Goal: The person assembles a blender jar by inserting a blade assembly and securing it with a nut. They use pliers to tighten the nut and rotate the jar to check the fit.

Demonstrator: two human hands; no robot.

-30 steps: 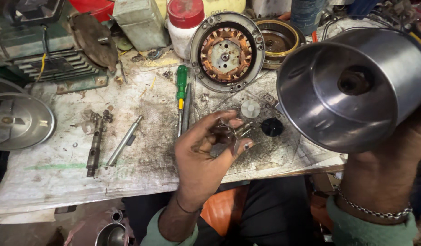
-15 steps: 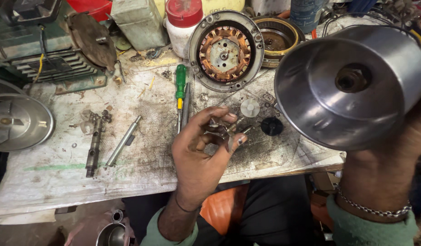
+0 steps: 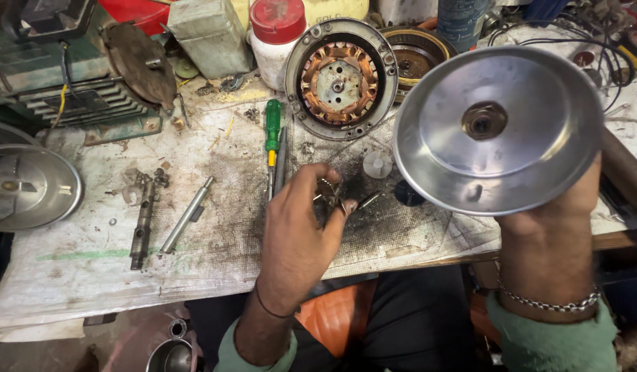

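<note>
My right hand (image 3: 553, 227) grips a polished metal dish (image 3: 498, 127) from behind and below, fingers closed on its back, holding it raised above the right end of the counter (image 3: 77, 275). The dish is round, shallow and bright, with a stepped concave face, a rolled rim and a dark central hub hole. Its surface is smooth and reflective, with light smudges.

My left hand (image 3: 301, 227) lies to the left of the dish and lower, over the counter's front edge. Its fingers are curled together, pinching a cluster of small metal screws (image 3: 332, 196); I cannot tell the count.

Reference landmark: the dish.
- Directly left of it, upper: a round motor stator (image 3: 340, 77), grey metal ring with copper-coloured windings inside.
- Behind its upper left rim: a second ring part (image 3: 411, 58) with a brass-coloured edge.
- Left of the stator: a green-handled screwdriver (image 3: 271, 134), lying lengthwise.
- Just below its left rim: a small white plastic disc (image 3: 378, 164) and a black round piece (image 3: 407, 194).
- Far left: two steel shafts (image 3: 186, 215), one grimy, one clean; beyond them a dull grey metal bowl (image 3: 29, 186).

The counter is covered with a stained, greasy woven sheet.
</note>
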